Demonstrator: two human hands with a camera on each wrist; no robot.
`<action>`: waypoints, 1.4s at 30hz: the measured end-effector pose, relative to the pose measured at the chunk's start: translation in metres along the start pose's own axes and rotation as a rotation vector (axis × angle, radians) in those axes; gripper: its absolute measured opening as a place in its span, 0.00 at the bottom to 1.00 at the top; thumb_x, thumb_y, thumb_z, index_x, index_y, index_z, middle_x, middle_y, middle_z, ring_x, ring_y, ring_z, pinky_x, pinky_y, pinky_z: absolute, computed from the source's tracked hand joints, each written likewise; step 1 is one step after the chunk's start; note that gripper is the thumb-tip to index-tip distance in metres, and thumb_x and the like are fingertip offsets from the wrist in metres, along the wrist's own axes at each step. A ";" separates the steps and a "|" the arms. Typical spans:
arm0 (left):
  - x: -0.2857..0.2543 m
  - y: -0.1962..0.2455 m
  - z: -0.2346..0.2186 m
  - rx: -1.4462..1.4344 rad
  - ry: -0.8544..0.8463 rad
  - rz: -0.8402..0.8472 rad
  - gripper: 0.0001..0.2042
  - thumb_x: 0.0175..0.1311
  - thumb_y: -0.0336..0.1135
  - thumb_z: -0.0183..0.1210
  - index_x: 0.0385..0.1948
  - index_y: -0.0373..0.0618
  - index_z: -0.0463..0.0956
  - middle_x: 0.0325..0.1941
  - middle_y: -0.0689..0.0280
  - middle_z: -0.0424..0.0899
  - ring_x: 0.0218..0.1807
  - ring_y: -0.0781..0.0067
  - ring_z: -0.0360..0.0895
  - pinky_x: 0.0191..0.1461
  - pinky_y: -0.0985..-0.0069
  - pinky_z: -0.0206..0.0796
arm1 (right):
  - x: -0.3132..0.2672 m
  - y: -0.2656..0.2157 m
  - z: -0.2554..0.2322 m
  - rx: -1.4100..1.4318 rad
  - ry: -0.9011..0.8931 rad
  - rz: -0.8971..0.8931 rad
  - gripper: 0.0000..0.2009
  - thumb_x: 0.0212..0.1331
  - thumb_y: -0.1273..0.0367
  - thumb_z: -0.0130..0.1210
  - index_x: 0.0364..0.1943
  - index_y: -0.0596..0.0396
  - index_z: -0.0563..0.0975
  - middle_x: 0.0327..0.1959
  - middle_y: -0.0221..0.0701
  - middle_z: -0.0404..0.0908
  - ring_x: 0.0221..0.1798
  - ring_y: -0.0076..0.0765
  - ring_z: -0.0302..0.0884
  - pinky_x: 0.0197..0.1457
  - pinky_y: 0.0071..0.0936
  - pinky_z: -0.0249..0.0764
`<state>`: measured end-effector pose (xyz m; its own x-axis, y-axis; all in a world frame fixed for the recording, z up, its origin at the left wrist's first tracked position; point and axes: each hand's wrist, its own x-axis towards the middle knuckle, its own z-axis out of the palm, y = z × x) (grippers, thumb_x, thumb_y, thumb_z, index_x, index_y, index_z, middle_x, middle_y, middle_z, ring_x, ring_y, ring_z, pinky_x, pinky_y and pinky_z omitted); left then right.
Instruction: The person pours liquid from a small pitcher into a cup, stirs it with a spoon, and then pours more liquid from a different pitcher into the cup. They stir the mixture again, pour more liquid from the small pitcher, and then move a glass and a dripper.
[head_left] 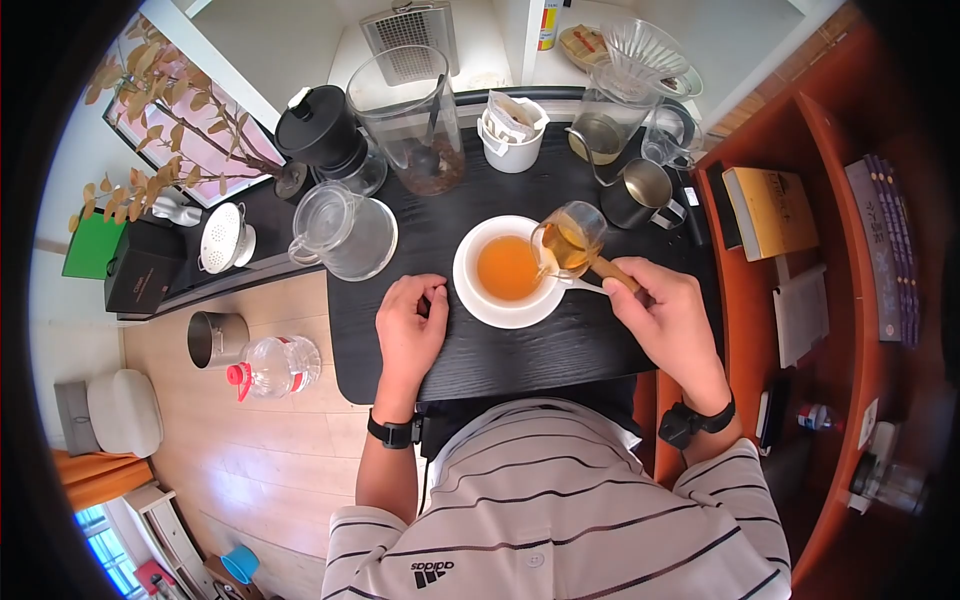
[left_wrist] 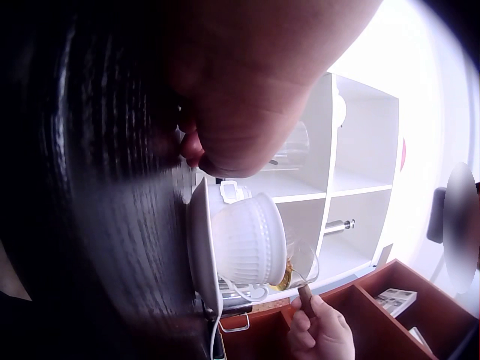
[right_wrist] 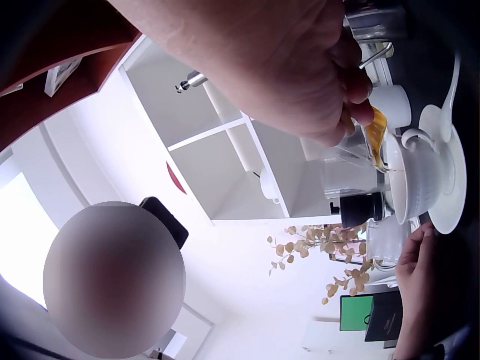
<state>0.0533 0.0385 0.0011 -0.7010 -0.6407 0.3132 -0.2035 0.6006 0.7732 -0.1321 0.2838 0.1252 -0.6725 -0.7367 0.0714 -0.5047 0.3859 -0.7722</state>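
Observation:
My right hand grips the wooden handle of a small glass pitcher. The pitcher tilts left, its lip over the rim of a white cup, with amber liquid inside it. Orange-brown liquid fills much of the cup, which stands on a white saucer. A white spoon lies on the saucer, its handle toward my right hand. To the left of the saucer, my left hand rests on the black table, fingers loosely curled and holding nothing.
Behind the cup stand a lidded glass server, a black-topped grinder, a tall clear container and a white mug with a drip bag. A metal gooseneck kettle is at back right. A reddish shelf borders the right side.

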 end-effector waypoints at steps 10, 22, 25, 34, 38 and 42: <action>0.000 0.002 0.000 -0.020 0.008 -0.027 0.03 0.65 0.25 0.66 0.38 0.41 0.85 0.28 0.63 0.79 0.27 0.67 0.74 0.32 0.70 0.67 | 0.019 0.005 0.000 -0.013 0.110 -0.020 0.11 0.69 0.69 0.66 0.48 0.63 0.85 0.26 0.39 0.82 0.22 0.30 0.76 0.29 0.29 0.72; 0.000 0.004 -0.003 -0.022 -0.002 -0.030 0.04 0.65 0.25 0.66 0.39 0.41 0.85 0.28 0.64 0.80 0.28 0.67 0.74 0.33 0.70 0.67 | 0.047 -0.015 0.026 -0.002 0.096 -0.119 0.11 0.70 0.68 0.66 0.47 0.63 0.84 0.27 0.42 0.83 0.24 0.38 0.79 0.31 0.32 0.74; 0.000 0.005 -0.002 -0.025 -0.001 -0.039 0.04 0.65 0.25 0.66 0.39 0.41 0.85 0.28 0.64 0.80 0.28 0.67 0.74 0.33 0.70 0.67 | 0.047 -0.020 0.032 0.025 0.052 -0.112 0.10 0.71 0.68 0.65 0.46 0.63 0.83 0.27 0.42 0.83 0.25 0.40 0.81 0.32 0.33 0.76; 0.001 0.007 -0.002 -0.010 -0.001 -0.034 0.04 0.65 0.24 0.66 0.39 0.41 0.86 0.28 0.64 0.80 0.28 0.66 0.74 0.33 0.69 0.68 | 0.025 -0.022 0.031 -0.008 -0.049 -0.140 0.10 0.69 0.70 0.65 0.48 0.63 0.83 0.30 0.41 0.84 0.27 0.44 0.83 0.33 0.35 0.77; 0.000 0.003 -0.001 -0.004 0.003 -0.029 0.04 0.64 0.24 0.66 0.39 0.41 0.85 0.28 0.64 0.80 0.28 0.66 0.74 0.33 0.69 0.68 | 0.010 -0.017 0.021 -0.021 -0.050 -0.131 0.10 0.69 0.70 0.65 0.48 0.63 0.83 0.31 0.41 0.84 0.27 0.44 0.83 0.33 0.35 0.77; 0.000 0.001 -0.001 0.013 0.002 0.010 0.05 0.67 0.24 0.66 0.41 0.40 0.87 0.29 0.65 0.81 0.25 0.75 0.71 0.31 0.75 0.65 | 0.000 -0.009 0.011 -0.064 0.007 -0.093 0.10 0.68 0.70 0.66 0.48 0.63 0.83 0.31 0.41 0.84 0.26 0.42 0.84 0.32 0.34 0.78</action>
<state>0.0536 0.0384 0.0027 -0.7014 -0.6359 0.3220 -0.2057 0.6131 0.7627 -0.1215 0.2736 0.1255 -0.6247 -0.7671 0.1457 -0.5985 0.3506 -0.7203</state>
